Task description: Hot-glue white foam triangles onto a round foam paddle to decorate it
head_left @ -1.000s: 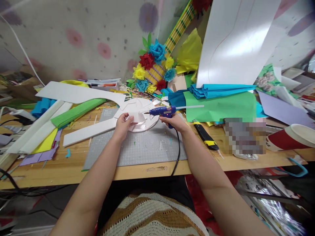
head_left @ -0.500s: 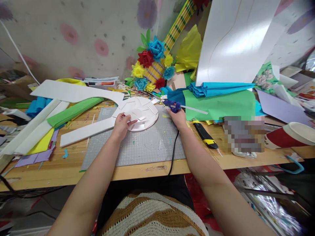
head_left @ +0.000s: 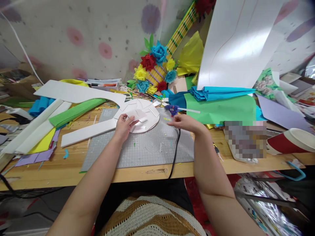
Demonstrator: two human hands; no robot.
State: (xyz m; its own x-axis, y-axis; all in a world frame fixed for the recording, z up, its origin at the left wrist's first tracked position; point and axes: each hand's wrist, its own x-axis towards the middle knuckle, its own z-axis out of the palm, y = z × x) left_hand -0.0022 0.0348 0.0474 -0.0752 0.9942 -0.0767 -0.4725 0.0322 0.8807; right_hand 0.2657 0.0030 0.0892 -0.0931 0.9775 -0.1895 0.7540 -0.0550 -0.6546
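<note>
I take this for a craft workshop. A grey cutting mat [head_left: 152, 150] dotted with scraps lies on a wooden bench [head_left: 54, 170], and a glue gun [head_left: 171, 109] with its stick poking out sits by the mat's far right corner. Left of the mat I see green crepe paper [head_left: 78, 112]; behind it, a flower-trimmed model guitar [head_left: 157, 76] and, farther right, a tall white board [head_left: 236, 49].

Looking down from the head
One camera sits on the person's head and looks forward and down. The striped top [head_left: 152, 216] is very close, at the bottom. The left hand [head_left: 124, 124] and right hand [head_left: 185, 124] are farther out, near the middle, over the table [head_left: 54, 170]. The wall [head_left: 98, 26] is farthest, up top.
</note>
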